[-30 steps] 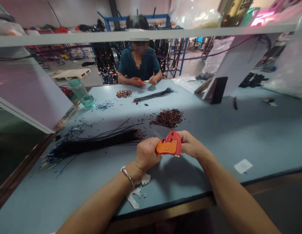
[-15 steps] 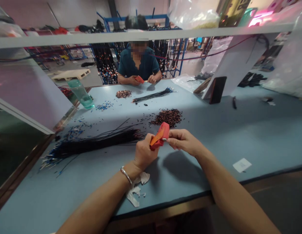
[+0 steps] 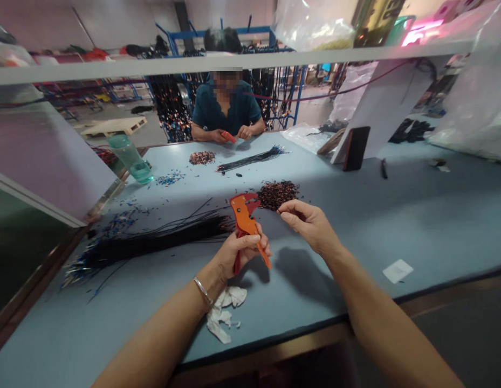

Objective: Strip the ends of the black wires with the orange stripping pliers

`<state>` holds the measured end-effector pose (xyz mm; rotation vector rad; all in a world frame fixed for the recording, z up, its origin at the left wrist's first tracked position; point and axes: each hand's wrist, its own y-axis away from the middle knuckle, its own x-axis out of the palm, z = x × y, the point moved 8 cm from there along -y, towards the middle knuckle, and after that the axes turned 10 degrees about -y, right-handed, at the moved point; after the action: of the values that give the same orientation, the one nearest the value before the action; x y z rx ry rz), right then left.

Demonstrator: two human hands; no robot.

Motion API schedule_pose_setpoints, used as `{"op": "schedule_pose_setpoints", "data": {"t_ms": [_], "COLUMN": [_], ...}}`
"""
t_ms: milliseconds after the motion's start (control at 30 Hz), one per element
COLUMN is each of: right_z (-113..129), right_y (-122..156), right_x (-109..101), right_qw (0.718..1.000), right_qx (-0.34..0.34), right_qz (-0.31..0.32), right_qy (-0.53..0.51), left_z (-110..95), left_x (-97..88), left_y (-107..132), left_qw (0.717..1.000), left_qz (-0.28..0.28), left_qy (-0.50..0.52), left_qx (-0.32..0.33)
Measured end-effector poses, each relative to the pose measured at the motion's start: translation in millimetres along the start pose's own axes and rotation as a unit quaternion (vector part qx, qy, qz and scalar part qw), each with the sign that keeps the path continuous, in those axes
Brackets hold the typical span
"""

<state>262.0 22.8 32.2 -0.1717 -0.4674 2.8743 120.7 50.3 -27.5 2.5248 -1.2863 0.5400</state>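
My left hand [image 3: 248, 249] is wrapped round the handles of a red and orange wire stripper [image 3: 245, 214], its jaws pointing up and away from me. To its right, my right hand [image 3: 304, 221] pinches thumb and forefinger together, apart from the tool. A tiny dark bit shows at those fingertips, too small to make out. Just beyond the hands lies a heap of short dark and coppery scraps [image 3: 278, 195]. On the left, a thick bundle of black wires [image 3: 153, 240] with blue and pale ends rests on the table.
Across the blue table [image 3: 355, 237] a co-worker [image 3: 226, 108] holds a red tool, behind a thinner wire bundle [image 3: 254, 159] and a scrap heap [image 3: 202, 157]. A green bottle [image 3: 132, 161] stands left. A phone [image 3: 356, 148] leans on the divider. Crumpled tissue [image 3: 224, 312] lies near me.
The wire stripper has turned from pointing at my right hand to upright, its flat side now showing. My right hand has come away from its jaws and sits slightly higher.
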Motion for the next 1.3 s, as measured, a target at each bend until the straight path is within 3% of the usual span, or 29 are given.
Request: {"op": "schedule_pose_setpoints", "data": {"t_ms": [100,300,467,800,1133,1300], "right_z": [10.7,38.6,43.8,36.2,36.7,37.7], "right_y": [1.8,8.3,11.0,8.4,7.6,12.2], "right_x": [-3.5,0.4,1.6,6.8,-9.8,-3.0], "right_qw": [0.998,0.977,0.959,0.951,0.924,0.946], "right_qx": [-0.036,-0.176,-0.225,-0.227,-0.217,-0.207], "right_qz": [-0.020,-0.036,-0.050,-0.005,-0.086,-0.054], "right_qy": [0.047,0.118,0.166,0.209,0.303,0.245], "left_z": [2.3,6.7,9.7,9.5,6.6,8.4], "left_x": [5.8,16.1,19.0,16.5,15.7,16.4], "left_y": [1.5,5.3,6.5,6.5,4.2,5.8], "left_qw": [0.999,0.995,0.993,0.994,0.997,0.996], "left_qz": [0.035,0.071,0.092,0.076,0.063,0.060], "left_qy": [-0.018,-0.061,-0.072,-0.065,-0.048,-0.050], "left_qx": [-0.010,-0.026,-0.029,-0.033,-0.019,-0.029]}}
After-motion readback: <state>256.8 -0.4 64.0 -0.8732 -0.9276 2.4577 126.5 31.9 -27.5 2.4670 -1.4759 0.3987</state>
